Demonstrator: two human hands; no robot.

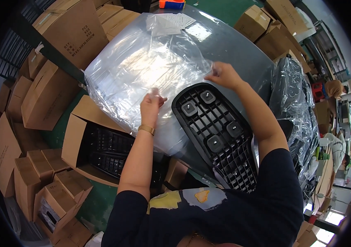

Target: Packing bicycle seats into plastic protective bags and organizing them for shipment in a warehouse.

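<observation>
Left hand [151, 103]: fingers pinched on the near edge of the bag [142, 70].
Right hand [223, 75]: pinching the bag's right edge.
Bag: clear, spread over the table [241, 53], far of the black grid panel [216, 131].
Left: open box [74, 140].

A grey worktop [241, 53] carries a large clear plastic bag [142, 74], a black gridded plastic panel [216, 131], a small packet of white sheets [171, 22] and an orange tool [172, 4] at its far edge.
</observation>
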